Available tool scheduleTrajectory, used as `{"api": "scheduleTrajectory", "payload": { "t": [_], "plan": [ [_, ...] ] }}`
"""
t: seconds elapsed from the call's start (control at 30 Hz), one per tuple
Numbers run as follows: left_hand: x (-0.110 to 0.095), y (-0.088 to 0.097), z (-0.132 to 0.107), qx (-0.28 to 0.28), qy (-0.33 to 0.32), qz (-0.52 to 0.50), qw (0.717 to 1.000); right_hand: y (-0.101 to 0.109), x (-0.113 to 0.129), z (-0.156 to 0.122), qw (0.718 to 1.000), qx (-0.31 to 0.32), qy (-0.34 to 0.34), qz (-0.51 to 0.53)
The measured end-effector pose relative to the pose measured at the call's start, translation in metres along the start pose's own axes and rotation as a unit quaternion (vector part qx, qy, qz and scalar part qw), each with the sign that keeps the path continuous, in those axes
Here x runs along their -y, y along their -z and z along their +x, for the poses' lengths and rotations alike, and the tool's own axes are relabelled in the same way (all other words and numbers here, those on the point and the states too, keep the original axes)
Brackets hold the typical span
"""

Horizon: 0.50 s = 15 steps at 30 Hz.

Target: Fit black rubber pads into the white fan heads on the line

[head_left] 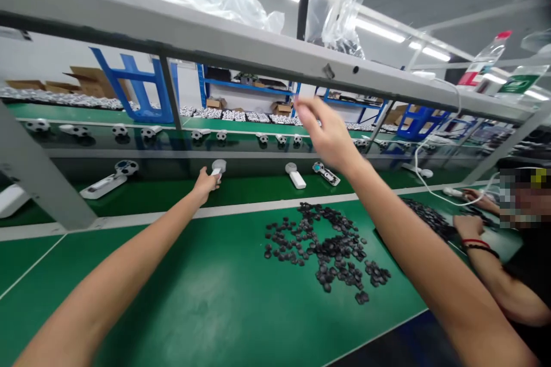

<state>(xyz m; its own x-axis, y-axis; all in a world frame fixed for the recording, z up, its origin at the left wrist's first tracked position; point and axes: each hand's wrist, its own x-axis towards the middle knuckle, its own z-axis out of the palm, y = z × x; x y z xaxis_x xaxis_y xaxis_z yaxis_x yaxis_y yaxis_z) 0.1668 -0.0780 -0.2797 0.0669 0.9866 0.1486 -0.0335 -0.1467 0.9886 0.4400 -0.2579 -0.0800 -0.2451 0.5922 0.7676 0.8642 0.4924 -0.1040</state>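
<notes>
L hand (203,184) reaches under gray metal rail (172,40), touching white handheld device (218,168) at far edge of green workbench (181,309), just past white edge line (275,202). L fingers curled at device stem, exact grip hard to tell. R hand (325,132) raised high, fingers loosely spread, pinching nothing, fingertips right by rail. Rail runs across view betw. person & far rows; gray upright post (38,172) stands left of L hand, well apart. Pile of small black parts (327,246) lies loose on bench betw. arms, below R forearm. Two more white devices (296,176) (326,173) sit near L hand on same far strip, to its right; another w/ ball-pattern head (103,186) further left. Row of ball-pattern heads (148,133) on level behind. Co-worker at right edge: hand w/ red & black wristbands (467,226) beside second heap of black parts (426,218), white cable (434,183) nearby. Plastic bottle (486,60) stands above rail at right. Blue racks (138,89) & cardboard boxes (92,83) in background, contents not readable.
</notes>
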Motion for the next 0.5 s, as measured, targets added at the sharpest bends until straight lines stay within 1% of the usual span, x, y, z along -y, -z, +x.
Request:
{"api": "scheduleTrajectory", "payload": {
  "t": [0.03, 0.1, 0.13, 0.17, 0.2, 0.23, 0.27, 0.33, 0.4, 0.5],
  "plan": [
    [0.001, 0.006, -0.012, 0.004, 0.012, -0.029, 1.000, -0.004, 0.011, -0.049, 0.999, 0.030, -0.009, 0.025],
    [0.007, 0.019, -0.044, 0.016, 0.036, -0.072, 0.997, -0.019, 0.029, -0.142, 0.991, 0.104, -0.070, 0.056],
    [0.010, 0.024, -0.063, 0.035, 0.044, -0.094, 0.994, -0.029, 0.034, -0.181, 0.983, 0.126, -0.116, 0.068],
    [0.014, 0.027, -0.083, 0.067, 0.058, -0.112, 0.990, -0.041, 0.039, -0.212, 0.975, 0.146, -0.150, 0.077],
    [0.017, 0.029, -0.102, 0.103, 0.074, -0.128, 0.984, -0.052, 0.042, -0.233, 0.967, 0.176, -0.167, 0.080],
    [0.020, 0.028, -0.121, 0.136, 0.093, -0.140, 0.976, -0.064, 0.044, -0.246, 0.961, 0.205, -0.172, 0.073],
    [0.022, 0.027, -0.137, 0.165, 0.111, -0.151, 0.968, -0.076, 0.047, -0.251, 0.957, 0.227, -0.168, 0.059],
    [0.025, 0.022, -0.161, 0.206, 0.141, -0.169, 0.953, -0.095, 0.052, -0.247, 0.953, 0.266, -0.148, 0.017],
    [0.027, 0.017, -0.175, 0.226, 0.157, -0.187, 0.943, -0.109, 0.055, -0.236, 0.948, 0.293, -0.123, -0.027],
    [0.030, 0.015, -0.181, 0.238, 0.173, -0.211, 0.932, -0.122, 0.055, -0.224, 0.942, 0.318, -0.083, -0.067]
  ]
}}
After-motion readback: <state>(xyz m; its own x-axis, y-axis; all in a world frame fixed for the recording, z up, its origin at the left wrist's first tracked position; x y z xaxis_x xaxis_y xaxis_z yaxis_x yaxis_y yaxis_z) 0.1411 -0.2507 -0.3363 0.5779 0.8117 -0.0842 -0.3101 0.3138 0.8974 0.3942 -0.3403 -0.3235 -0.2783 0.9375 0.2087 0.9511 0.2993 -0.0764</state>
